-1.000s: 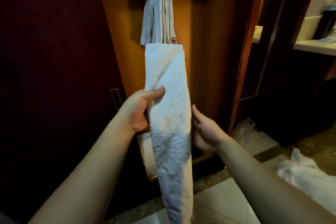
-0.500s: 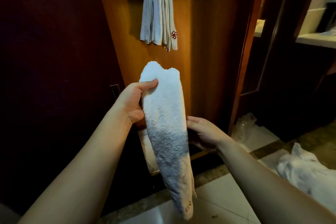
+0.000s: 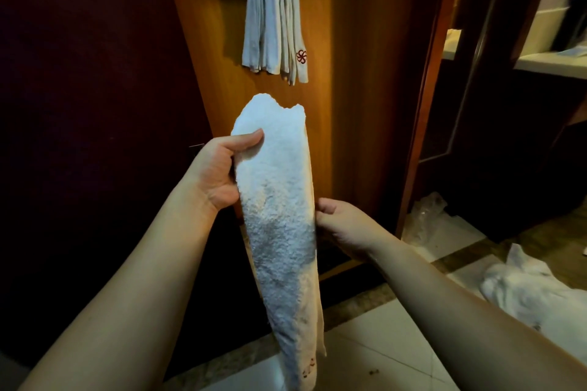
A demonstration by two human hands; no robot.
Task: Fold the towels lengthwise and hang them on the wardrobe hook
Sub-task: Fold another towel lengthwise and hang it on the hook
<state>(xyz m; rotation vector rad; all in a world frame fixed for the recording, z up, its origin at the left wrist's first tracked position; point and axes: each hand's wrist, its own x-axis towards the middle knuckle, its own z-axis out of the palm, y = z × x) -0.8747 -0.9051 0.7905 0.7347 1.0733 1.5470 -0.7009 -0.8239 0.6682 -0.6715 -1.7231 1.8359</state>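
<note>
Warm orange-brown wood of the wardrobe panel fills the background, and we take it as our landmark. High on that panel one grey-white folded towel with a red emblem already hangs, presumably from the hook, which its folds hide; so we judge one towel done. In front of the panel and below the hung one, we hold a long white terry towel folded into a narrow strip: our left hand pinches its left edge near the top, thumb on the front, and our right hand has its fingers curled round the right edge lower down. This strip looks folded lengthwise, so what is left is lifting it to the hook. To the right of the panel, on the pale tiled floor, lies a crumpled white cloth, perhaps another towel to do. Between the strip's top and the hung towel's hem there is open air; left of the panel a dark door stands close, right of it a wooden door frame.
</note>
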